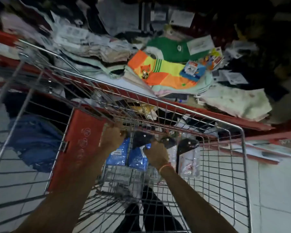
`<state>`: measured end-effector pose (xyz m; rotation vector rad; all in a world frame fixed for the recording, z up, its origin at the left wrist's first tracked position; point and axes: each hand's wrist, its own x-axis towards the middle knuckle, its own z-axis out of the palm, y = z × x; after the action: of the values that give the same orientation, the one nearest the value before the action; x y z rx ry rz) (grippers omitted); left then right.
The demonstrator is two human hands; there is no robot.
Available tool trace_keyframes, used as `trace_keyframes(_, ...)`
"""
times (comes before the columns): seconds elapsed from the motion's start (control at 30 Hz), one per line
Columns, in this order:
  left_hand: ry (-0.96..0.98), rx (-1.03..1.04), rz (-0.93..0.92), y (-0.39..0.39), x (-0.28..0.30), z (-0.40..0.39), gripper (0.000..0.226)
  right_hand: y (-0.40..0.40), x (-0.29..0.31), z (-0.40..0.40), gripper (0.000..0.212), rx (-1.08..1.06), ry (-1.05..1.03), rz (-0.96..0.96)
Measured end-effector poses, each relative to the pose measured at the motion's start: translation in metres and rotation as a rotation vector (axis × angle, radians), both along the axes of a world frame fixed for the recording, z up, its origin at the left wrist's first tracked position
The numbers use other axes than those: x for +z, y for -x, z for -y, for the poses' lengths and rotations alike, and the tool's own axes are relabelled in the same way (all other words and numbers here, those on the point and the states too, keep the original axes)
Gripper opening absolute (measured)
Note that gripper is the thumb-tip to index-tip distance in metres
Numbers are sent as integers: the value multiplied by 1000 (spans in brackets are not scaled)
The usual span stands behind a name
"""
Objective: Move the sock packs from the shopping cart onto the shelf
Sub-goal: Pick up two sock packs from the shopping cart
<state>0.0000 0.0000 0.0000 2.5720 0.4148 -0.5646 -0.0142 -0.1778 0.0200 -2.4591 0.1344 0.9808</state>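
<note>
Both my hands reach down into the wire shopping cart (188, 113). My left hand (112, 137) is closed around the cart's far wire wall. My right hand (155, 153) grips the top of a blue sock pack (138, 159) with a black hanger card. A second blue sock pack (118, 154) stands just left of it. A clear pack with a black hanger (188, 157) leans further right in the cart. Beyond the cart, the red-edged shelf (208, 113) holds an orange and yellow sock pack (165, 72) on piled packs.
The shelf is heaped with folded textiles and tagged packs, including a green one (166, 47) and a pale one (237, 101). A red flap (79, 148) stands inside the cart at the left. Blue cloth (35, 140) lies under the shelf. Pale tiled floor (275, 190) is at the right.
</note>
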Motion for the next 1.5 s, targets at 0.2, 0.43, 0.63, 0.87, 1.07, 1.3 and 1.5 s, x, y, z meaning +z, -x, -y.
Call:
trace_keyframes(0.2, 59, 153, -94, 11, -70, -5, 61, -7, -60, -28, 76, 7, 80, -188)
trace_keyframes(0.43, 122, 93, 26, 33, -99, -9, 56, -13, -85, -49, 107, 11, 133, -200)
trace_keyframes(0.63, 108, 131, -97, 60, -96, -1, 69, -11, -81, -46, 94, 104, 221, -132)
trace_keyframes(0.87, 89, 300, -186, 64, -98, 9, 86, -1, -90, -47, 103, 75, 208, -99)
trace_keyframes(1.07, 110, 265, -182, 55, -97, -3, 91, 3, -89, -49, 97, -13, 175, -27)
trace_keyframes(1.3, 183, 271, -67, 60, -42, -10, 91, 16, -37, -30, 104, -105, 8, 141)
trace_keyframes(1.5, 249, 320, 124, 52, 35, -8, 85, 24, 37, -19, 101, -189, -54, 350)
